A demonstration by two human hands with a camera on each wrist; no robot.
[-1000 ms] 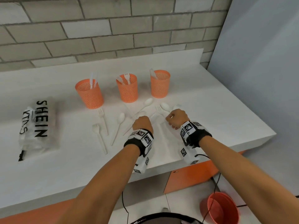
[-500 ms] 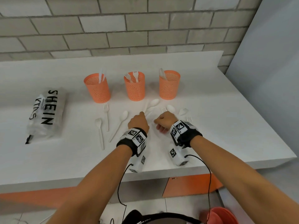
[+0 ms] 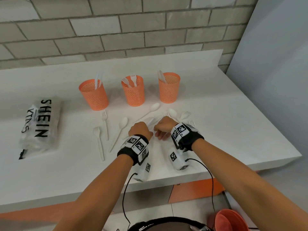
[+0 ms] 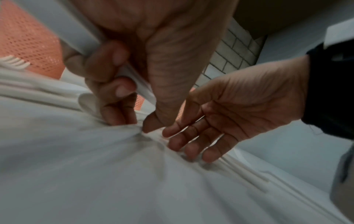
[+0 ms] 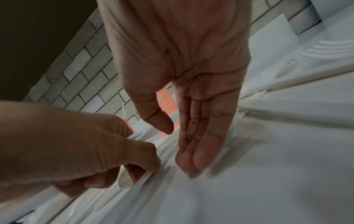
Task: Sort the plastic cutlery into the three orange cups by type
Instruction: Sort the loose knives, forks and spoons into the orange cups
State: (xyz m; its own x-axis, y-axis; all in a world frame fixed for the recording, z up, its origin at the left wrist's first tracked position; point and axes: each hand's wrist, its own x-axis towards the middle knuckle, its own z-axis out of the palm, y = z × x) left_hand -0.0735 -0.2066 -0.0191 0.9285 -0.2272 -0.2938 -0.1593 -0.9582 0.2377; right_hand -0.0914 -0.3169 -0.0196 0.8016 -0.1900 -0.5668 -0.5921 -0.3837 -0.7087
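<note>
Three orange mesh cups stand in a row: left cup (image 3: 93,95), middle cup (image 3: 132,90), right cup (image 3: 169,88), each with white cutlery in it. Loose white pieces lie in front: a fork (image 3: 104,121), spoons (image 3: 123,123) (image 3: 155,107) (image 3: 172,112), more forks (image 3: 185,115). My left hand (image 3: 140,130) (image 4: 134,121) grips a flat white piece, seemingly a knife (image 4: 84,36), its tip poking out (image 3: 150,121). My right hand (image 3: 162,130) (image 5: 184,144) is beside it, straight fingers (image 4: 191,145) touching handles on the counter.
A SHEIN plastic bag (image 3: 40,124) lies at the left of the white counter (image 3: 233,130). A brick wall runs behind the cups, a grey wall stands on the right. A red bucket (image 3: 230,220) sits on the floor below the counter's front edge.
My right hand has moved left next to the left hand, and its fingers have straightened down onto the counter. The left hand keeps its grip and has barely shifted.
</note>
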